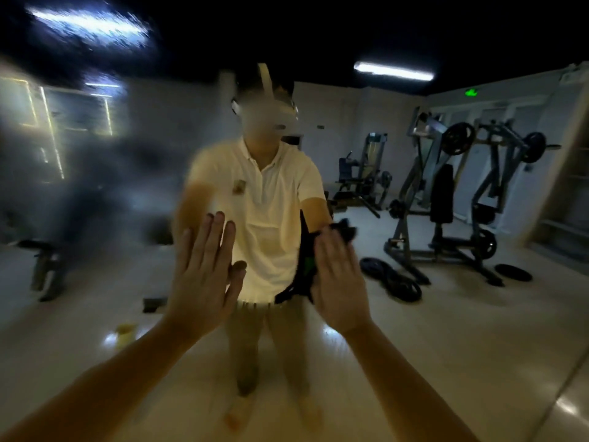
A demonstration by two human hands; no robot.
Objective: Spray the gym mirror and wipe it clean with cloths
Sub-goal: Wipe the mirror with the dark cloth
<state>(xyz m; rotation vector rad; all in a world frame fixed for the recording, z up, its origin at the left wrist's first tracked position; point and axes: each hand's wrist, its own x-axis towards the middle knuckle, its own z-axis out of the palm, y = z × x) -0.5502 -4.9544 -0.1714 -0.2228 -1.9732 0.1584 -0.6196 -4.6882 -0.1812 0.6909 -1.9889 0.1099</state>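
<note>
I face the gym mirror [95,186], whose left part looks hazy and smeared while the right part reflects sharply. My left hand [204,282] is raised flat at the glass with straight fingers and holds nothing; its thumb meets its own reflection. My right hand [341,282] presses a black cloth [306,272] flat against the mirror with straight fingers, and the cloth sticks out past the fingertips and hangs down on the left of the palm. My reflection in a pale shirt fills the middle of the glass.
The mirror reflects weight machines [462,202] at the right, loose weight plates [392,279] on the glossy floor and a bench [41,250] at the left. A small blurred yellowish object [126,333] stands on the floor at lower left.
</note>
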